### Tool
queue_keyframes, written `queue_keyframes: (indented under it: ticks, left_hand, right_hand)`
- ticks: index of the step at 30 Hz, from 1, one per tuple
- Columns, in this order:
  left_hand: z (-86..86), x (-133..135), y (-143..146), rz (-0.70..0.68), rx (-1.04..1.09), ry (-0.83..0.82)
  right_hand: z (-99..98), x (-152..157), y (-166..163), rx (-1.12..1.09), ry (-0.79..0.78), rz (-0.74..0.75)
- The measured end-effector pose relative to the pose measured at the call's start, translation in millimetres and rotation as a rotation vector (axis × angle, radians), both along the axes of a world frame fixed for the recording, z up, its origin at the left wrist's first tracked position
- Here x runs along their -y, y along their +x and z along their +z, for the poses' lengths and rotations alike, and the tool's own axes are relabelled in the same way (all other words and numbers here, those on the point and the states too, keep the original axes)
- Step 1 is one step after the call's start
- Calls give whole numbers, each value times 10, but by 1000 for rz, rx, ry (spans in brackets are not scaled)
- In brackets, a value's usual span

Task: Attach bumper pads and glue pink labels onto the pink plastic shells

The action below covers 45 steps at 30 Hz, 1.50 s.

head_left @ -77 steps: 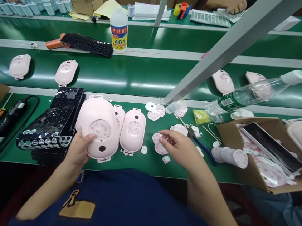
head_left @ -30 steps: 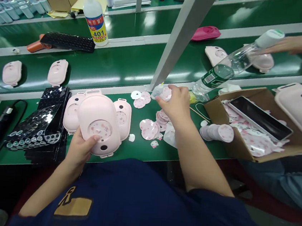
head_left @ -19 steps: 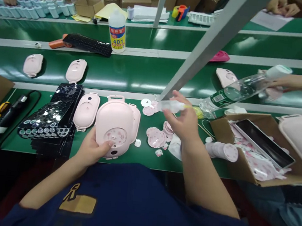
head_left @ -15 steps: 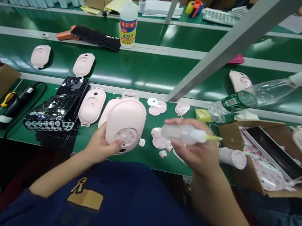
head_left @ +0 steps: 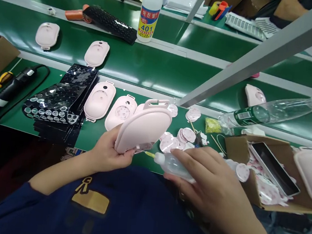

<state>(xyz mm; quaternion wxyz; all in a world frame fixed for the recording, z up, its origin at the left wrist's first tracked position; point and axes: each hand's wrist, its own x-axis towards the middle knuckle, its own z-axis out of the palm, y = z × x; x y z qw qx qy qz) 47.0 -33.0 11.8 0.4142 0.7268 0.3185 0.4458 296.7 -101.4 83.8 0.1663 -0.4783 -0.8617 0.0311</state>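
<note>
My left hand point(head_left: 113, 151) is closed around a pale pink plastic case point(head_left: 145, 129), tilted so its round recess faces down and towards me. In my right hand point(head_left: 203, 170) is a translucent squeeze bottle point(head_left: 174, 166), its yellow needle tip point(head_left: 150, 154) pointing at the recess. The tip is at or very near the case; whether it touches, I cannot tell. Behind the held case lies a similar pink case point(head_left: 121, 110) with a patterned disc in its recess. Round pink patterned stickers point(head_left: 170, 143) lie in loose piles beyond the bottle.
A glue bottle point(head_left: 149, 15) marked 401 stands at the back. On the left are a black sheet roll point(head_left: 60, 101) and a black power tool point(head_left: 12, 87). To the right are a plastic bottle point(head_left: 271, 108) and a carton point(head_left: 271, 207). A metal post point(head_left: 248, 59) slants across.
My right hand has turned the squeeze bottle round and brought its tip leftwards to the case. My left hand has tilted the case. The view has shifted.
</note>
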Motion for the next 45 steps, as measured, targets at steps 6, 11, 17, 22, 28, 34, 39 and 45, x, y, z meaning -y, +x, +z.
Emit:
queue_keyframes:
  ticks: [6, 11, 17, 22, 28, 34, 39, 45]
  left_hand:
    - [-13, 16, -31, -25, 9, 12]
    - [26, 0, -20, -90, 36, 19]
    - [38, -2, -32, -79, 31, 47]
    - [12, 9, -37, -57, 5, 56]
    - [-10, 9, -30, -59, -4, 61]
    - [-22, 6, -29, -54, -11, 88]
    - [-9, -1, -26, -62, -2, 75]
    - [11, 7, -23, -38, -22, 54]
  right_hand:
    - [74, -16, -57, 30, 30, 20]
    - [91, -21, -79, 55, 24, 25]
    - [105, -11, -83, 70, 27, 30]
    - [108, -15, -79, 78, 27, 35]
    - [109, 0, -56, 82, 2, 19]
    - [126, 2, -55, 98, -5, 25]
    - [130, 0, -52, 86, 1, 14]
    - [122, 3, -43, 73, -22, -5]
